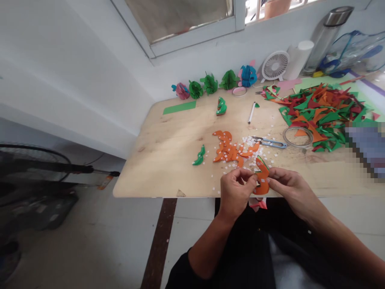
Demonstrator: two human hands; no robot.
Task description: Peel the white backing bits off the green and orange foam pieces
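Observation:
Between my two hands, over the table's near edge, is an orange curved paper cutout with a green layer along its upper edge. My left hand pinches near its left side with thumb and forefinger. On the right side, my right hand grips the cutout between thumb and fingers. Several orange paper cutouts with small white squares on them lie in a loose pile just beyond. A green wavy cutout rests left of that pile, and a folded green cutout lies farther back.
Small white paper bits are scattered beside blue thread snips. A wire coil lies by a heap of coloured scraps. Farther back are a pen, paper figures, a white fan and a bottle.

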